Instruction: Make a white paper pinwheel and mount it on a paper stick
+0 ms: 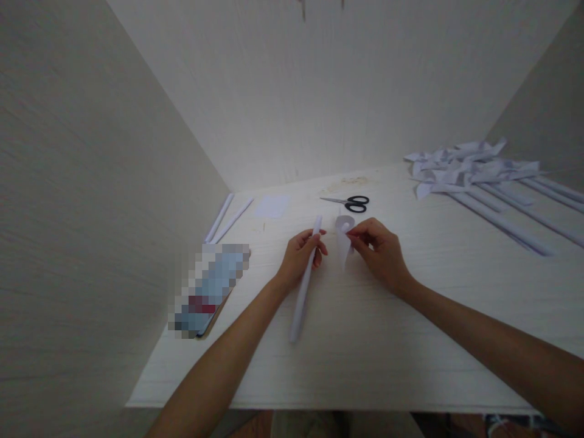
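1. Rolled paper stick [305, 286], head view: a slim white tube lies slanted over the table [410, 340], its upper end raised between the hands and its lower end pointing toward the near edge. The left hand [301, 255] is closed around its upper part, fingers wrapped over the tube.
2. Head view, right hand [381, 249]: fingertips are pinched together on a small curled paper piece [343, 234], held just beside the top of the stick; whether the two papers touch cannot be told.
3. Head view, handling (a judgement): both papers look very light and soft. The tube probably resists gentle bending but would crush or kink under a hard squeeze, so a loose grasp near the upper end suits it. The curled piece is flimsy and best taken by its edge.
4. Head view, surroundings: black-handled scissors [351, 202] lie beyond the hands; two more paper sticks [227, 218] rest at the far left by the wall; a flat paper sheet [272, 207] lies near them; a pile of finished paper pinwheels [474, 167] on long sticks occupies the far right; a blurred flat object [210, 289] sits left of the left forearm.
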{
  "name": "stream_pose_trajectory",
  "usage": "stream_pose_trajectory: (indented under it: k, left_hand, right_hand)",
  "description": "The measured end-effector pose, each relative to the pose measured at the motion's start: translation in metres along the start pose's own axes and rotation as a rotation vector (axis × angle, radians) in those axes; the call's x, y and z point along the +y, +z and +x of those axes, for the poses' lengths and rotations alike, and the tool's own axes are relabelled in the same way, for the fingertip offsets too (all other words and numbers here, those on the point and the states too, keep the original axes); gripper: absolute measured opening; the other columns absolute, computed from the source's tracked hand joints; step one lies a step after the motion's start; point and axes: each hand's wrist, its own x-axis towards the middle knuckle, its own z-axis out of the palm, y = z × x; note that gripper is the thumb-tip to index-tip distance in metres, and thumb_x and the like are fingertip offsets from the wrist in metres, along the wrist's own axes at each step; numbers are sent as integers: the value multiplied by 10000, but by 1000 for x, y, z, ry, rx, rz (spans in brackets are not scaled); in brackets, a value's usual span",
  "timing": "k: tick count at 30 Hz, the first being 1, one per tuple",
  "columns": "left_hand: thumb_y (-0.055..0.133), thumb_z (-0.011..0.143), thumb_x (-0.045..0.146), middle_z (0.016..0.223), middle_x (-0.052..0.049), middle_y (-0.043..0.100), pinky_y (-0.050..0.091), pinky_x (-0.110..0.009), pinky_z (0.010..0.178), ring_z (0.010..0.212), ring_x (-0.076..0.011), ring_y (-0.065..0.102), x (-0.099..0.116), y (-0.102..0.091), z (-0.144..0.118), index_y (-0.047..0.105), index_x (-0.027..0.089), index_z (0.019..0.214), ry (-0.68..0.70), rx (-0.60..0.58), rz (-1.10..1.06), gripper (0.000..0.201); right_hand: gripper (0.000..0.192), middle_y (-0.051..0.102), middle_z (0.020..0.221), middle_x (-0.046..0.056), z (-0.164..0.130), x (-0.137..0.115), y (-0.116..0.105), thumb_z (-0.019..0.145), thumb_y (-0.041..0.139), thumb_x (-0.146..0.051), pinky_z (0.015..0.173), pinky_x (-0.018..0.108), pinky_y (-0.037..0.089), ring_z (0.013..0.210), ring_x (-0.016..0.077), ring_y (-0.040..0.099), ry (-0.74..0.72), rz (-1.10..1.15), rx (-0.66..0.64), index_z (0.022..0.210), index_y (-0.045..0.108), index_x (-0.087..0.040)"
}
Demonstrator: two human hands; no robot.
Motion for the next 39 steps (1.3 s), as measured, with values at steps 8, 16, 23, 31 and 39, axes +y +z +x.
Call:
stream_pose_trajectory:
  k: [8,16,23,31,39]
  left_hand:
    - [435,772,292,528,28,526,248,-168,316,341,-41,402,3,-2,-1,530,95,922,-21,15,-53,265]
    - [475,749,245,586,-3,550,247,-155,338,357,-15,365,1,-5,1,559,79,891,-95,-51,-248,234]
    - [542,674,166,667,-21,543,323,-131,376,483,-38,472,2,-4,1,564,75,814,-164,-37,-402,168]
    - [610,605,106,677,-2,573,361,-130,417,484,-35,489,5,-1,-1,466,126,722,-178,-3,-356,187]
    - [588,643,121,494,48,476,120,-129,304,327,14,261,2,-3,2,512,95,779,-153,-55,-326,158]
  right_hand:
    - [49,503,698,-6,0,-1,1,725,546,-147,510,242,380,569,96,466,-3,-7,5,702,545,-190]
    - [54,495,680,-11,0,-3,-1,724,549,-140,507,238,367,560,94,454,1,-19,0,698,540,-187]
    - [53,495,682,-9,0,-2,0,721,551,-135,502,238,362,554,93,444,-10,-26,-1,704,541,-185]
    - [53,488,667,-15,1,-2,0,727,540,-148,499,233,362,555,91,445,-13,-20,2,694,537,-190]
    - [43,492,675,-14,0,-1,0,724,547,-154,495,230,363,547,87,443,-10,-22,2,698,537,-188]
